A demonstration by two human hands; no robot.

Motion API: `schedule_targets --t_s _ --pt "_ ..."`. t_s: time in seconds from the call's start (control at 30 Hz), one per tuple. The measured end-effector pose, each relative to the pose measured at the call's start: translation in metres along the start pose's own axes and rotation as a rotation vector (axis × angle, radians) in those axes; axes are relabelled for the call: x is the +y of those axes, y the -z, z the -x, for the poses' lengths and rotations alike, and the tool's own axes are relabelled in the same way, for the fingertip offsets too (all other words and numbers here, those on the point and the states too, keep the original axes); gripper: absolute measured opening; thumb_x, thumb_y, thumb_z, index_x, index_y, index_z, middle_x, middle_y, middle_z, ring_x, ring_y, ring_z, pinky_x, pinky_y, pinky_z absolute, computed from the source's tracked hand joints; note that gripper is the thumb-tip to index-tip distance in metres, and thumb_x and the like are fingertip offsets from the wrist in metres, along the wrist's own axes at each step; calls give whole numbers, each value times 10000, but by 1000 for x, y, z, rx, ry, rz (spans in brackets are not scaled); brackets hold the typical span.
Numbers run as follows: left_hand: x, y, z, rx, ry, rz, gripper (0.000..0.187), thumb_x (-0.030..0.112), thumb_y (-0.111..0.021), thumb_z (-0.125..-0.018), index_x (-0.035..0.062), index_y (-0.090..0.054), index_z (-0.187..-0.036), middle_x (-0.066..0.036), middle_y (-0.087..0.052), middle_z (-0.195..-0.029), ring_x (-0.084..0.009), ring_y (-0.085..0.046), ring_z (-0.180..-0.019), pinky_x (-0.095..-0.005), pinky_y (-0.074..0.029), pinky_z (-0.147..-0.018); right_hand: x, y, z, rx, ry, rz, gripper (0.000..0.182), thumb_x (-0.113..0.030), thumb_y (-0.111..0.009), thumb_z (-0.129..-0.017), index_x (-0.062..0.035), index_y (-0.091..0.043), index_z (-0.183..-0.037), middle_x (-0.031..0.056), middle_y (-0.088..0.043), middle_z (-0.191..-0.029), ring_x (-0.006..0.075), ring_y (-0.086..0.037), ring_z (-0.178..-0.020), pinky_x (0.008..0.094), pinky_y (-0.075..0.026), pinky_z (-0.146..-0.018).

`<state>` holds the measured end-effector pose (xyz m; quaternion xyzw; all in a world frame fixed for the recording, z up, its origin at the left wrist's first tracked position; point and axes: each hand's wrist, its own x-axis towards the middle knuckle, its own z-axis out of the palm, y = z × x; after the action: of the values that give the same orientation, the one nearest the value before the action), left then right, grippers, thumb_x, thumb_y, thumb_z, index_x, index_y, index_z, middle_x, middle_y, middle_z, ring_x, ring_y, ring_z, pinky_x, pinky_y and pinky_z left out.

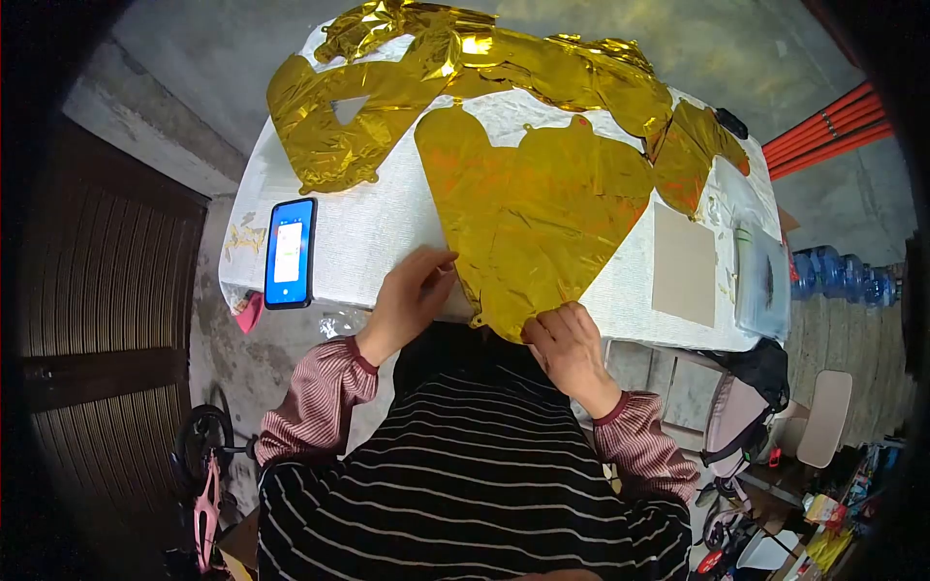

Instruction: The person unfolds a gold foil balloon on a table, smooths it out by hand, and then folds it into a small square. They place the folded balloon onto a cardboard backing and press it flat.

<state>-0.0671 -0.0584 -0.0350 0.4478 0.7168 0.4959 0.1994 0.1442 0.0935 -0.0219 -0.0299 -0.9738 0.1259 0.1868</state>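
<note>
Striped black garment (465,465) nearest. Gold foil balloon (533,213) lies ahead on the table (368,232), long axis running away from the body. Right hand (572,356), nearer its narrow end, pinches the rim; left hand (407,298) curls beside the left edge, grip undetermined.

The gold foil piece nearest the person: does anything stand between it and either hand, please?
Nothing visible does: the right hand is at the near end of the foil piece, and the left hand is right by its left edge.
</note>
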Motion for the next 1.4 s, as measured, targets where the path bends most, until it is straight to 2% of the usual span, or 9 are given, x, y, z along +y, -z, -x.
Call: schedule_targets --t_s 0.23,0.3,0.5,0.83,0.93,1.0,1.07,1.23,1.4 --pt "-22 -19 -52 46 -211 -295 342 147 -682 -858 2 -602 -1157 -195 -591 -1130 -341 -563 -1094 -408 -469 -926 -4 -5 0 15 73 16 232 -64 -704 -668 -40 -666 -895 72 -574 -833 244 -555 -802 356 -447 -790" --pt "-33 -25 -74 8 -337 -378 484 283 -711 -816 20 -580 -1201 -203 -562 -1216 -408 -474 -1215 -465 -393 -1027 -5 -4 -2 -3 75 32 243 -81 -604 -688 -18 -675 -912 91 -585 -868 229 -562 -851 355 -454 -836" --pt "-41 -36 -102 -104 -200 -464 651 429 -674 -834 46 -485 -1325 -217 -420 -1393 -410 -341 -1339 -502 -274 -1108 -4 -4 -2 8 75 30 245 -84 -605 -688 -12 -673 -912 96 -585 -867 236 -563 -842 358 -456 -841" --pt "-46 -40 -110 -64 -289 -575 630 412 -715 -789 44 -496 -1251 -180 -449 -1313 -360 -399 -1272 -444 -313 -1074 -1 7 -5 -25 51 -17 200 -136 -689 -733 -13 -676 -891 95 -584 -864 248 -546 -835 362 -446 -842" --pt "-48 -39 -114 -114 -253 -536 631 409 -717 -788 45 -498 -1255 -191 -445 -1317 -368 -394 -1275 -452 -310 -1076 9 22 -9 -12 -70 -197 246 -160 -727 -796 10 -656 -959 103 -580 -874 241 -562 -807 353 -466 -774" --pt "-48 -40 -112 -96 -260 -552 632 409 -718 -787 45 -497 -1255 -206 -434 -1341 -380 -383 -1290 -457 -308 -1080 34 20 -10 122 -616 -522 336 -181 -675 -897 46 -606 -1134 98 -627 -942 212 -611 -863 322 -493 -788" --pt "-49 -40 -111 -102 -271 -564 636 406 -717 -789 44 -495 -1263 -208 -431 -1350 -383 -381 -1295 -457 -309 -1081 76 1 -20 299 -774 -632 393 -180 -609 -950 92 -531 -1223 73 -619 -954 159 -607 -867 264 -504 -768" --pt "-48 -41 -111 -84 -261 -577 658 452 -689 -806 54 -501 -1295 -216 -436 -1349 -391 -372 -1308 -487 -285 -1101 150 -16 -56 247 -1023 -978 436 -141 -614 -940 81 -490 -1294 73 -617 -966 126 -614 -826 238 -520 -690" --pt "-49 -42 -111 -112 -250 -582 670 448 -680 -808 74 -481 -1326 -205 -422 -1369 -402 -346 -1327 -496 -273 -1109 157 -20 -72 230 -1027 -1000 428 -138 -629 -931 73 -504 -1282 68 -623 -965 129 -616 -794 247 -524 -659"
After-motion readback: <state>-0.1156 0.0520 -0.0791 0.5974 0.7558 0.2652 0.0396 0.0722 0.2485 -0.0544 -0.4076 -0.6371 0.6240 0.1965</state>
